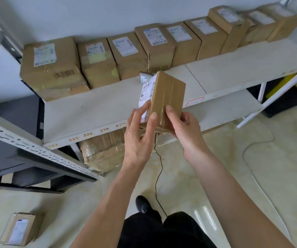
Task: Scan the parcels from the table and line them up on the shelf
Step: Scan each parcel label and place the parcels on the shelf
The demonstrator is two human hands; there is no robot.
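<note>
Head view: both hands hold one small parcel (164, 99) at frame centre, above the shelf (108, 104) front edge. The left hand (138, 136) pinches its labelled face with thumb and fingers; the right hand (185, 129) grips its lower end. A row of parcels (126, 51) already lines the shelf back, 10 to 2 o'clock. One further parcel (21, 228) lies at 8 o'clock. Judgement: mostly done; placement of the held parcel remains.

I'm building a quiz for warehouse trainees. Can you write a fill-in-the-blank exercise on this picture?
1. The small parcel is held by ____ hands.
2. The row of parcels stands at the ____ of the shelf.
3. One parcel lies on the ____ at lower left.
4. The shelf-edge numbers begin at ____ on the left.

Missing words: both; back; floor; 222
</note>
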